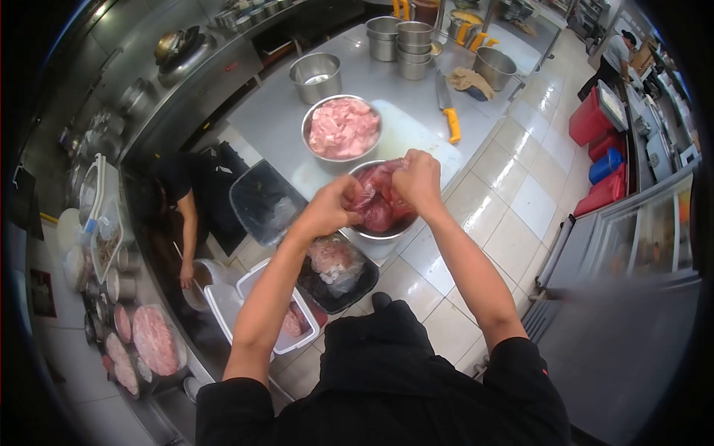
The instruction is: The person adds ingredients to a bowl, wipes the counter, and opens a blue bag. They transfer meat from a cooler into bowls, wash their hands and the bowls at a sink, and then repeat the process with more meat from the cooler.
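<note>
My left hand (328,206) is closed on the near left side of a clear plastic bag of dark red meat (379,212). Across from it, my right hand (419,181) pinches the bag's upper right edge. The bag sits inside a round metal bowl (381,238) at the table's near edge; the bowl's bottom is hidden. Just beyond is a second metal bowl (306,137) heaped with pale pink meat pieces (344,128). A white cutting board (416,137) lies partly under the bowls.
A yellow-handled knife (448,108) rests by the board, near a brown cloth (470,80). Metal pots (316,74) stand farther back. Below are a black crate (335,301) with bagged meat and a white container (305,340). One co-worker (182,186) bends at left; another (616,59) stands far right.
</note>
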`<state>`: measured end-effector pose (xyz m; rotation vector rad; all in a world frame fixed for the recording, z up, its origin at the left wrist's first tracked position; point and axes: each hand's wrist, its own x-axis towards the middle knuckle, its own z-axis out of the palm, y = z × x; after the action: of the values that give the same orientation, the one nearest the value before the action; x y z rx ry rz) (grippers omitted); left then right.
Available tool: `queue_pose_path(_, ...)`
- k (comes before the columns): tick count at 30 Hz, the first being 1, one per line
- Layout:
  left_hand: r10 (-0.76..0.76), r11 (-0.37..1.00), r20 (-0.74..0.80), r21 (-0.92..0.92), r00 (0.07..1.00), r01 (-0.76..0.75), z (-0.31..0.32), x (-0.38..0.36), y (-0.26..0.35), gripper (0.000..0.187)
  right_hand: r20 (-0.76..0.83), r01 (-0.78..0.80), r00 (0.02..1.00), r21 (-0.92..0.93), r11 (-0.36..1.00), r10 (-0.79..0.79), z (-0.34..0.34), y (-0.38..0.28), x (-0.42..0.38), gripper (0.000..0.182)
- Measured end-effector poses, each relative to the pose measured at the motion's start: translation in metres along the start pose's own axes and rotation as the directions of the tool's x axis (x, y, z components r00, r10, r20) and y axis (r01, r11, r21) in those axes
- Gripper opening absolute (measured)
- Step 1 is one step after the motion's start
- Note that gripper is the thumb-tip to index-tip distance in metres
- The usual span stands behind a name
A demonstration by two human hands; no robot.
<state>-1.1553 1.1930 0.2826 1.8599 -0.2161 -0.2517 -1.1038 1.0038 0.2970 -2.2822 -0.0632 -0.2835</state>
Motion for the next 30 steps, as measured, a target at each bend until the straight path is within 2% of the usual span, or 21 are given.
queue_pose_path(1, 0.0, 1.0, -0.004, 0.0, 1.0, 0.0, 0.002, -0.002, 0.004, 0.035, 0.002, 0.004, 1.0, 0.001, 1.0, -0.004, -0.001, -0.005, 0.001, 0.006)
queue_pose_path(3, 0.136, 0.954, -0.204, 0.29, 0.969, -0.073, 0.008, -0.004, 0.011, 0.029, -0.102, 0.005, 0.995, 0.17, 0.985, 0.012, -0.001, -0.012, 0.003, 0.009)
queue_pose_path(4, 0.134, 0.956, -0.206, 0.286, 0.969, -0.071, 0.009, -0.003, 0.008, 0.029, -0.099, 0.005, 0.995, 0.167, 0.986, 0.012, -0.002, -0.01, 0.006, 0.009)
queue_pose_path(6, 0.259, 0.887, -0.316, 0.451, 0.912, -0.096, 0.012, 0.003, -0.005, 0.022, 0.104, 0.146, 0.983, 0.071, 0.987, -0.153, -0.005, -0.003, 0.012, 0.016)
queue_pose_path(7, 0.259, 0.889, -0.32, 0.449, 0.912, -0.095, 0.017, 0.006, -0.014, 0.022, 0.106, 0.149, 0.982, 0.069, 0.986, -0.155, -0.003, 0.0, 0.011, 0.016)
queue_pose_path(9, 0.258, 0.88, -0.418, 0.473, 0.871, -0.034, 0.03, 0.014, -0.022, 0.017, 0.305, 0.088, 0.951, -0.119, 0.989, -0.048, 0.001, 0.0, 0.01, 0.024)
queue_pose_path(10, 0.261, 0.88, -0.422, 0.474, 0.868, -0.034, 0.034, 0.015, -0.02, 0.017, 0.306, 0.095, 0.951, -0.118, 0.988, -0.054, -0.001, -0.003, 0.007, 0.024)
queue_pose_path(12, 0.153, 0.884, -0.456, 0.459, 0.877, 0.085, 0.038, 0.015, -0.013, 0.014, 0.406, 0.04, 0.914, -0.147, 0.988, 0.023, -0.009, -0.01, 0.0, 0.029)
queue_pose_path(13, 0.21, 0.876, -0.444, 0.48, 0.871, 0.033, 0.036, 0.012, -0.001, 0.014, 0.401, 0.013, 0.915, -0.132, 0.991, 0.041, -0.009, -0.009, -0.002, 0.031)
queue_pose_path(14, 0.203, 0.879, -0.443, 0.476, 0.873, 0.038, 0.035, 0.011, 0.007, 0.014, 0.405, 0.01, 0.913, -0.136, 0.991, 0.046, -0.011, -0.01, -0.004, 0.031)
queue_pose_path(16, 0.246, 0.918, -0.47, 0.393, 0.847, -0.049, 0.031, 0.014, 0.019, 0.016, 0.37, -0.069, 0.928, 0.042, 0.997, 0.049, -0.015, -0.015, -0.006, 0.035)
queue_pose_path(17, 0.254, 0.932, -0.476, 0.353, 0.842, -0.081, 0.03, 0.014, 0.02, 0.013, 0.371, -0.067, 0.928, 0.042, 0.997, 0.047, -0.012, -0.011, -0.007, 0.035)
queue_pose_path(19, 0.279, 0.934, -0.492, 0.338, 0.824, -0.114, 0.027, 0.011, 0.037, 0.012, 0.216, 0.088, 0.972, 0.03, 0.996, -0.093, -0.008, -0.006, -0.006, 0.039)
queue_pose_path(22, 0.251, 0.955, -0.513, 0.272, 0.821, -0.123, 0.024, 0.007, 0.051, 0.011, 0.095, 0.095, 0.991, -0.016, 0.995, -0.093, -0.012, -0.012, -0.006, 0.04)
queue_pose_path(23, 0.227, 0.965, -0.517, 0.232, 0.826, -0.12, 0.022, 0.012, 0.055, 0.011, 0.098, 0.098, 0.991, -0.015, 0.995, -0.096, -0.012, -0.01, -0.006, 0.04)
queue_pose_path(25, 0.24, 0.969, -0.559, 0.188, 0.794, -0.161, 0.02, 0.028, 0.047, 0.011, 0.201, 0.236, 0.951, 0.026, 0.971, -0.236, -0.015, 0.0, -0.005, 0.043)
queue_pose_path(26, 0.239, 0.971, -0.601, 0.139, 0.762, -0.195, 0.02, 0.029, 0.04, 0.012, 0.208, 0.237, 0.949, 0.028, 0.971, -0.238, -0.015, 0.004, -0.008, 0.043)
queue_pose_path(27, 0.236, 0.972, -0.608, 0.139, 0.758, -0.192, 0.019, 0.028, 0.035, 0.012, 0.306, 0.204, 0.928, 0.064, 0.977, -0.214, -0.017, 0.005, -0.011, 0.045)
queue_pose_path(28, 0.182, 0.982, -0.575, 0.149, 0.798, -0.116, 0.017, 0.029, 0.032, 0.012, 0.397, 0.169, 0.897, 0.095, 0.981, -0.193, -0.018, 0.005, -0.012, 0.046)
queue_pose_path(29, 0.125, 0.986, -0.537, 0.163, 0.835, -0.042, 0.015, 0.03, 0.03, 0.012, 0.48, 0.055, 0.873, 0.089, 0.995, -0.091, -0.021, 0.004, -0.013, 0.047)
queue_pose_path(30, 0.127, 0.985, -0.535, 0.164, 0.835, -0.044, 0.016, 0.027, 0.033, 0.012, 0.477, 0.055, 0.874, 0.089, 0.995, -0.091, -0.019, 0.004, -0.012, 0.047)
